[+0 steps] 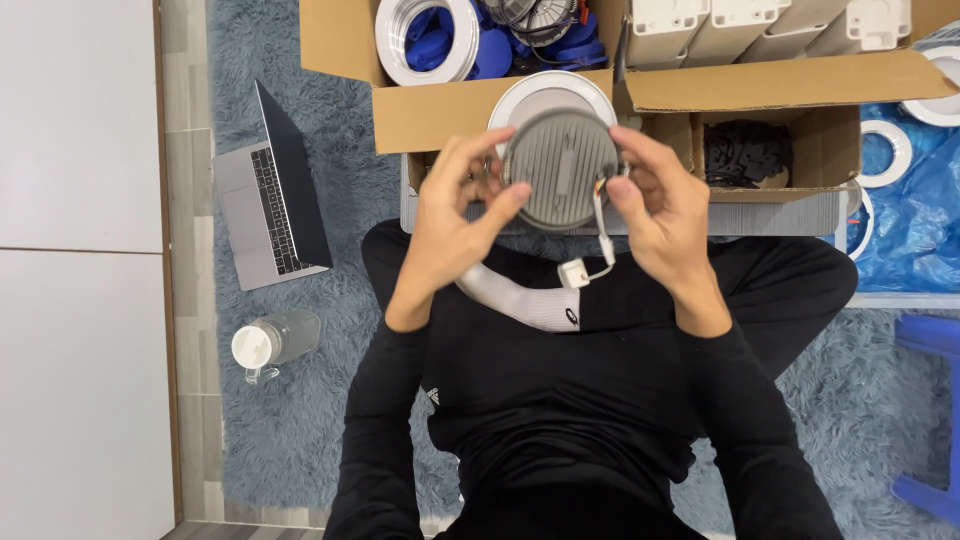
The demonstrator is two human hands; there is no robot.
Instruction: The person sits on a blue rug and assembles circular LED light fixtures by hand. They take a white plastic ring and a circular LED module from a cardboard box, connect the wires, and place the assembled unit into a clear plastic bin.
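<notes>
I hold a round grey finned lamp body (560, 170) up in front of me with both hands, its ribbed back toward the camera. My left hand (455, 215) pinches its left edge, thumb against the rim. My right hand (665, 205) grips the right edge. A white ring rim (545, 92) shows behind the top of the lamp. A short white cable with a small white connector (574, 273) hangs from the lamp over my lap.
Open cardboard boxes (440, 115) ahead hold white rings, blue parts and white housings (690, 25). A black-parts compartment (748, 152) sits right. An open laptop (270, 195) and a clear jug (275, 342) lie left on the blue rug; a blue stool (935, 400) stands right.
</notes>
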